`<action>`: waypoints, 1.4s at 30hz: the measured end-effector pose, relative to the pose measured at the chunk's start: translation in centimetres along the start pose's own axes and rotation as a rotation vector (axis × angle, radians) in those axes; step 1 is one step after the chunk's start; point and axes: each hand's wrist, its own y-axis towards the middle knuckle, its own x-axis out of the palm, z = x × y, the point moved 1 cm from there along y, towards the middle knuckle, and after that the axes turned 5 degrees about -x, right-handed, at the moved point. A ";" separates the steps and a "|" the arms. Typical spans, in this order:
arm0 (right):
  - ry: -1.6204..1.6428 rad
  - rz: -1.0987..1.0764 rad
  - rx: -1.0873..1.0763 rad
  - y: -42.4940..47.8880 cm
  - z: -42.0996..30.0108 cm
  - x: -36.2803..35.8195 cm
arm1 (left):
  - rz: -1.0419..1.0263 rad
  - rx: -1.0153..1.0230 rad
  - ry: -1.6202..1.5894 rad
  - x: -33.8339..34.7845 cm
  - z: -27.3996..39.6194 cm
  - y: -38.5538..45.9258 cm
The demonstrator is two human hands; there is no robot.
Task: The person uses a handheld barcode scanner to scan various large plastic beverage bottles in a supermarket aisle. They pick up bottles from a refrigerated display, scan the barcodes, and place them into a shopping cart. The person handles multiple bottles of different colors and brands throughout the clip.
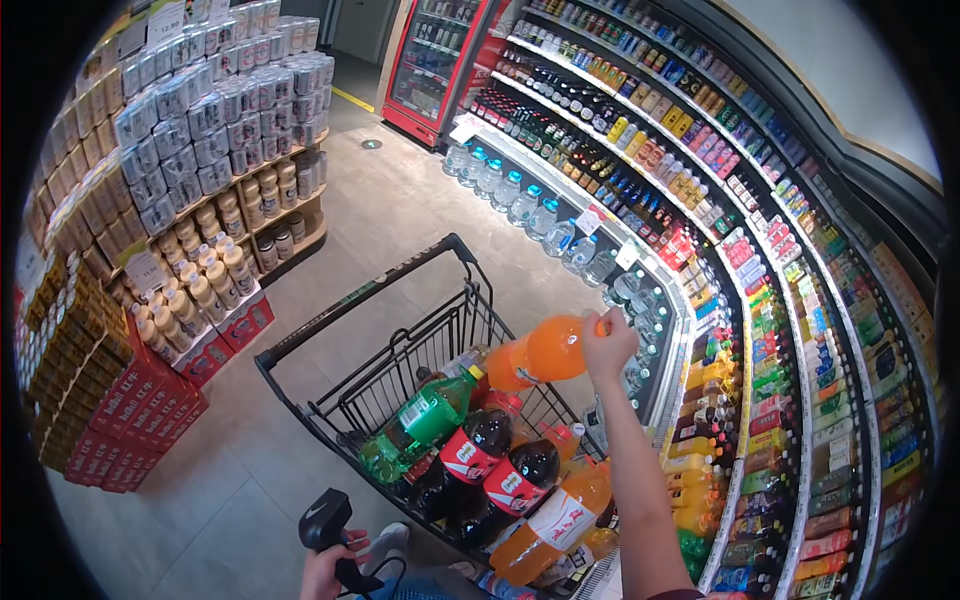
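Observation:
My right hand (609,343) is closed round the neck of a large orange soda bottle (541,352), held tilted above the cart. Below it, the black wire shopping cart (390,334) holds several big bottles: a green plastic soda bottle (439,409) with a yellow cap, dark cola bottles (480,450) with red labels, and an orange drink bottle (555,525) with a white label. Near the lower edge, my left hand (337,566) grips a black handheld barcode scanner (330,521) with a cable, to the left of the cart.
Curved drink shelves (735,315) run along the right, with large water bottles (525,202) at floor level. A red-framed glass-door cooler (435,67) stands at the back. Stacked can packs (195,112), bottles and red cartons (139,412) fill the left side. Grey tiled floor (225,450) shows between.

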 end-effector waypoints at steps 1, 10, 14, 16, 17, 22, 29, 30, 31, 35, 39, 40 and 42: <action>-0.021 -0.032 -0.003 -0.5 0.2 0.5 | 0.004 0.001 -0.002 0.0 0.2 0.1; -0.071 -0.241 -0.011 -7.0 3.0 5.2 | 0.003 -0.054 0.014 0.4 0.6 1.5; -0.101 -0.277 0.078 -7.2 3.3 6.3 | -0.015 -0.146 0.121 -0.6 -0.5 3.1; -0.110 -0.345 0.059 -6.7 2.5 7.2 | -0.009 -0.178 0.143 -0.1 -1.1 3.7; -0.145 -0.415 0.019 -6.4 2.0 8.0 | -0.002 -0.193 0.134 0.1 -1.5 4.1; -0.122 -0.609 -0.071 -5.5 -1.5 12.9 | 0.034 -0.301 0.175 3.7 -1.4 4.5; -0.077 -0.701 -0.152 -5.0 -3.4 14.0 | 0.027 -0.282 0.296 6.0 0.1 2.8; -0.090 -0.702 -0.141 -5.3 -2.8 14.2 | 0.015 -0.296 0.312 6.4 0.4 2.5; -0.125 -0.698 -0.125 -5.4 -1.2 14.3 | -0.004 -0.294 0.335 6.8 0.3 2.7; -0.051 -0.728 -0.032 -5.8 -1.2 12.9 | -0.014 -0.239 0.380 5.0 -0.1 3.9; 0.273 -0.461 -0.087 -5.9 -1.5 6.6 | 0.038 -0.273 0.439 6.0 -0.2 4.3; 0.358 -0.471 -0.030 -5.8 -0.2 3.7 | -0.014 -0.239 0.477 6.0 -0.3 4.8; 0.550 -0.473 0.069 -6.2 3.2 -2.3 | -0.069 -0.298 0.604 5.6 -0.4 5.9</action>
